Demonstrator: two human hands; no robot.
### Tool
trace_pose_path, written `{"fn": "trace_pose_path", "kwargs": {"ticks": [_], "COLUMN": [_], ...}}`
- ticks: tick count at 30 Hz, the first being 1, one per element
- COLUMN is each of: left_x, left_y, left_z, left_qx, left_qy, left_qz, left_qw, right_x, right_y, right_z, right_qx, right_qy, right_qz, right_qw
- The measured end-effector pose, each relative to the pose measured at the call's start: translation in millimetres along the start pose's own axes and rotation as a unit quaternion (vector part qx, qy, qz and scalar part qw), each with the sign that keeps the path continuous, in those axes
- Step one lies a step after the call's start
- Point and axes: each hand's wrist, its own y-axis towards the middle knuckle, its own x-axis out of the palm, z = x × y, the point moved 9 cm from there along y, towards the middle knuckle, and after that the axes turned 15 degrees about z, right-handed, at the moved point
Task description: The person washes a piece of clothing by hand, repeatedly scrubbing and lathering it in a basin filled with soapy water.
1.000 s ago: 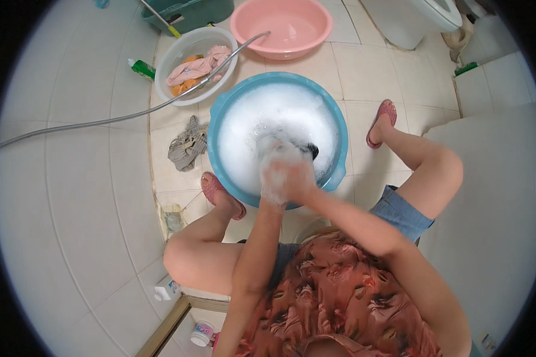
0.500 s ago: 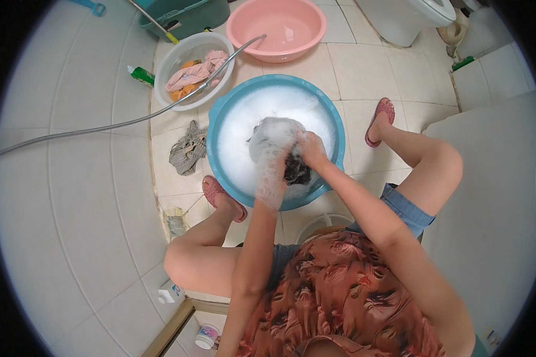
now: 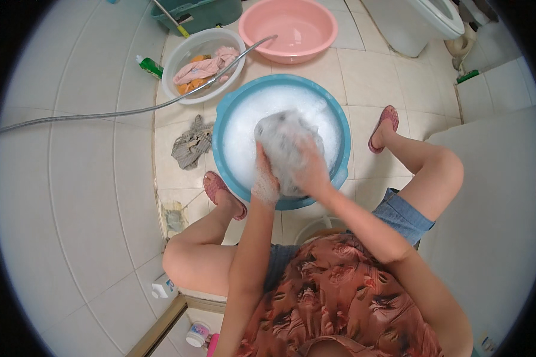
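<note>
A blue basin (image 3: 220, 140) full of white suds stands on the floor between my feet. In it lies a dark, wet cloth (image 3: 287, 140) bunched into a lump and coated with foam; its exact kind is hidden. My left hand (image 3: 267, 169), foamy to the wrist, is closed along the left side of the cloth. Against its right side is my right hand (image 3: 311, 169), smeared by motion, so its fingers cannot be made out.
A whitish tub (image 3: 168, 89) holds pink and orange clothes. A grey hose (image 3: 101, 118) runs across it to a pink basin (image 3: 292, 56). A striped cloth (image 3: 192, 144) lies on the tiles left of the blue basin. A toilet (image 3: 408, 30) stands at the far right.
My hands have moved apart to the two sides of the cloth. The foamy lump looks wider and nearer me, and its dark part no longer shows. The view has shifted slightly.
</note>
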Motion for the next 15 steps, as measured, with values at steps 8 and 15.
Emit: {"fn": "trace_pose_path", "kwargs": {"ticks": [8, 15], "left_x": [32, 0], "left_y": [-42, -1], "left_z": [34, 25], "left_qx": [0.449, 0.150], "left_qy": [0.765, 0.228], "left_qz": [0.067, 0.105], "left_qw": [0.456, 0.956], "right_x": [15, 43], "right_y": [-15, 20], "right_z": [-21, 69], "right_qx": [0.170, 0.348], "right_qy": [0.051, 0.025], "right_qz": [-0.076, 0.007], "right_qw": [0.981, 0.937]}}
